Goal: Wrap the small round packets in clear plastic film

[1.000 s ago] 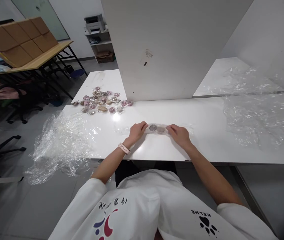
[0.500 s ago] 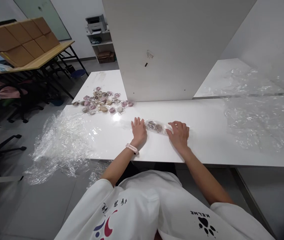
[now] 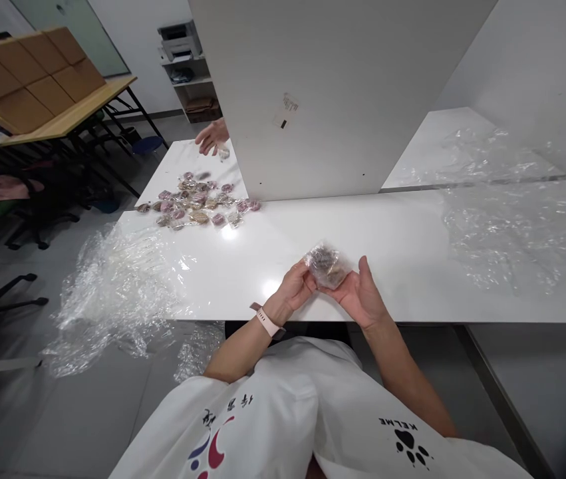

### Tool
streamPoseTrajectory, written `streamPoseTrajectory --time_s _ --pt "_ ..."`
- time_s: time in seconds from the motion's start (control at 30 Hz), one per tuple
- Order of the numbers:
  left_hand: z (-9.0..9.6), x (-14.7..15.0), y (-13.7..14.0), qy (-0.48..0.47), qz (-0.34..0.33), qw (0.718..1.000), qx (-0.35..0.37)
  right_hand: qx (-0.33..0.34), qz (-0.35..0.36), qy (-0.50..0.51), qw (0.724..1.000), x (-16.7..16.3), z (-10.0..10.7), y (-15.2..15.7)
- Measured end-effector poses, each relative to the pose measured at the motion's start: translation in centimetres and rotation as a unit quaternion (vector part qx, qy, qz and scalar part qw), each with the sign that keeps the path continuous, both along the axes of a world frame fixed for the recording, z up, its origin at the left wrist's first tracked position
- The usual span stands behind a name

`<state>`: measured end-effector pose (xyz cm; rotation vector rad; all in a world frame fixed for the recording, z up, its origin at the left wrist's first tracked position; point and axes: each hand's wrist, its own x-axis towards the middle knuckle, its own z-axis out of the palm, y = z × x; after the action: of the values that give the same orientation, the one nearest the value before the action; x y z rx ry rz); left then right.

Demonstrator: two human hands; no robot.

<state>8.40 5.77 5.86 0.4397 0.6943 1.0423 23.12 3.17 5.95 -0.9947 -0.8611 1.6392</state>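
A small bundle wrapped in clear plastic film (image 3: 326, 264), with something brownish inside, is held up above the near part of the white table (image 3: 412, 279). My left hand (image 3: 296, 287) grips its left side, fingers closed on the film. My right hand (image 3: 362, 294) supports it from the lower right, fingers under the bundle and thumb stretched away from it. The exact kind of thing inside the film cannot be made out. A pale band circles my left wrist.
Several wrapped pink and brown pieces (image 3: 197, 201) lie at the table's left. Loose film (image 3: 128, 286) hangs over the left edge; more film (image 3: 517, 233) covers the right. A white upright panel (image 3: 342, 100) stands behind. Another person's hand (image 3: 213, 137) holds a wrapped piece beyond it.
The film-wrapped bundle, lying flat between my hands before, is now lifted, more compact and held in both hands. Another person's hand has appeared at the far left.
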Motion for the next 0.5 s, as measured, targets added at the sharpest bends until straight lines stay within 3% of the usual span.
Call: streamPoseTrajectory --time_s 0.17,0.3,0.37,0.5 --pt "-0.2 0.7 -0.9 0.162 -0.039 0.984 0.064 -0.027 -0.064 -0.037 0.997 -0.1 -1.8 -1.9" --pt "0.8 0.5 -2.0 0.33 -0.012 0.922 0.202 -0.016 -0.121 -0.037 0.992 1.0 -3.7 -0.9" --pt "0.6 -1.0 -2.9 0.45 0.013 0.851 0.269 -0.008 -0.198 -0.025 0.98 2.9 -3.9 1.3" --pt "-2.6 -6.0 -4.8 0.68 0.095 0.638 0.349 0.044 -0.379 0.003 0.924 10.1 -2.3 10.3"
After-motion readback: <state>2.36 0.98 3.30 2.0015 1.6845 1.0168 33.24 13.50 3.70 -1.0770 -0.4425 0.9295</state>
